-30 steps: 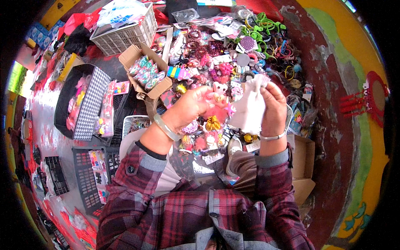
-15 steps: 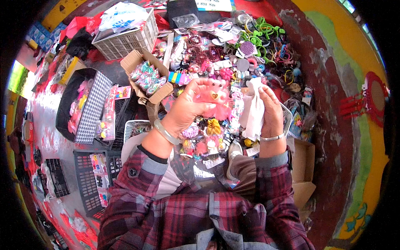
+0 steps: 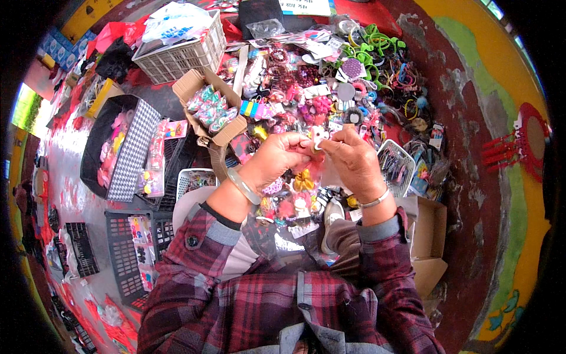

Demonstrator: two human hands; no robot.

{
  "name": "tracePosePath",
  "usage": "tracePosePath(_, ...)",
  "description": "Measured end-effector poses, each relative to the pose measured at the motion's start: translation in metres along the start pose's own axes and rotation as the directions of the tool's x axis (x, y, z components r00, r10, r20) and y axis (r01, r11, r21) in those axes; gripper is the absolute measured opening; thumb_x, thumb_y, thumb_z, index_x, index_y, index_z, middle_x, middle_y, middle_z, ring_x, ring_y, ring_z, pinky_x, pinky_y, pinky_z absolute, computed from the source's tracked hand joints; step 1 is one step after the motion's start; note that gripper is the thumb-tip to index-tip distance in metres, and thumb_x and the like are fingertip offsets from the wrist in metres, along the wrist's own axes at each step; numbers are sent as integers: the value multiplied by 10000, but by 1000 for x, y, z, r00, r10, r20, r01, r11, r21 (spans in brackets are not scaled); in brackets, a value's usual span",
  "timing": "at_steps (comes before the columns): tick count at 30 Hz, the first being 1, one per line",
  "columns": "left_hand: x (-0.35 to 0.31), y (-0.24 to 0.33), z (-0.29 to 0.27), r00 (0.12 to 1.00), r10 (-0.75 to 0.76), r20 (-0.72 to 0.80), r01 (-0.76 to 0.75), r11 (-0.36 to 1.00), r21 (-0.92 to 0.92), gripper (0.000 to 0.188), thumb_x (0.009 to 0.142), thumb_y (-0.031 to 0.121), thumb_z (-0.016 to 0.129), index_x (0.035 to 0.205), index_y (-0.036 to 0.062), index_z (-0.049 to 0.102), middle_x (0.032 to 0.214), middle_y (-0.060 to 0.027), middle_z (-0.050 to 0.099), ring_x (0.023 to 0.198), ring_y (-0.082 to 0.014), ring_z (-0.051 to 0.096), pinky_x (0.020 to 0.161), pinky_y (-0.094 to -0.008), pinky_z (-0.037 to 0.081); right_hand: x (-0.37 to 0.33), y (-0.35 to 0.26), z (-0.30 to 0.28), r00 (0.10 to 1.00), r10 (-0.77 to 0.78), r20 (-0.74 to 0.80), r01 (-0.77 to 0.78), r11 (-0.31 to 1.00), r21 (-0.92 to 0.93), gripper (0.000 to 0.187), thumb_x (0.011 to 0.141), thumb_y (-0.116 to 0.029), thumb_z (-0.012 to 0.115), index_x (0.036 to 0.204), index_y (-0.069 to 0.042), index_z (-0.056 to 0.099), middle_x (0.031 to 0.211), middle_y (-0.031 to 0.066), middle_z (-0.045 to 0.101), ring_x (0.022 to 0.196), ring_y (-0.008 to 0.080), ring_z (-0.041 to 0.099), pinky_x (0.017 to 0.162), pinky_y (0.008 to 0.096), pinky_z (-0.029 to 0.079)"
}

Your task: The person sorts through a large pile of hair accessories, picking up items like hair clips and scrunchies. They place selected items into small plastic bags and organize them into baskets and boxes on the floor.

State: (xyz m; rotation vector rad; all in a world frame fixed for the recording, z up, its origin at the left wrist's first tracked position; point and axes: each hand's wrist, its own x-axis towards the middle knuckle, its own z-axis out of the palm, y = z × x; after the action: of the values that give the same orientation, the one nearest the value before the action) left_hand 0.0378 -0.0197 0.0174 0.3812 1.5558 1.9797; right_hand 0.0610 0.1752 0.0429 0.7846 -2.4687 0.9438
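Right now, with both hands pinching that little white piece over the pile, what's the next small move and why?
Probably keep the left hand steady and let the right hand work the small white hair accessory. Both sets of fingertips meet on it, held above the crowded heap of hair accessories, where a dropped piece would be hard to find.

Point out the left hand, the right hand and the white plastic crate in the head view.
left hand [image 3: 277, 158]: head view, on the back of the hand.
right hand [image 3: 352, 160]: head view, on the back of the hand.
white plastic crate [image 3: 180, 59]: head view, on its slatted front wall.

red ground cloth [image 3: 377, 12] under white mesh basket [image 3: 180, 53], open cardboard box [image 3: 209, 106], heaps of colourful hair accessories [image 3: 330, 88]
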Motion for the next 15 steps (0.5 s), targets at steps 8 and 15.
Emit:
tracePosePath(8,7,-8,2,993,87,-77,-98,985,-145,280,763,-66,533,1030,3,584,955,-42,621,920,-139,587,845,-263,460,0,0,-9,955,239,-176,-199,955,219,176,716,13,644,879,-52,661,788,93,584,696,223,579,602,283,465)
tracePosePath(15,4,-5,-7,984,59,-167,-100,964,-247,276,778,-66,535,1043,9,548,1032,-76,594,957,-164,578,869,-275,449,-10,36,-10,916,310,-256,-294,951,100,208,728,24,608,910,-60,665,761,87,579,717,181,602,619,251,464)
